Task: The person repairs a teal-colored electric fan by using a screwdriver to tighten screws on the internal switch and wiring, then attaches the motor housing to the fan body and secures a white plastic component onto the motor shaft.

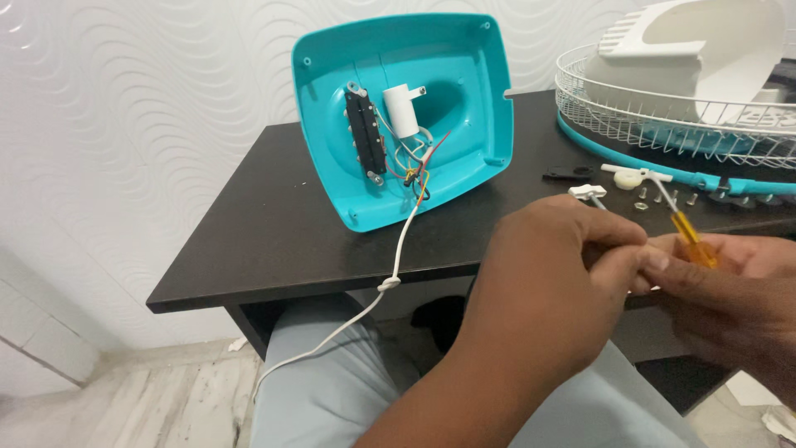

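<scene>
Together at the table's (pixel 249 249) front edge: left hand (pixel 547 274) and right hand (pixel 730 282), fingers pinched shut on a yellow-handled screwdriver (pixel 692 241). Behind, propped upright, a teal fan base (pixel 406 116) with wiring exposed; beside it, a white wire grille (pixel 663 108).
</scene>
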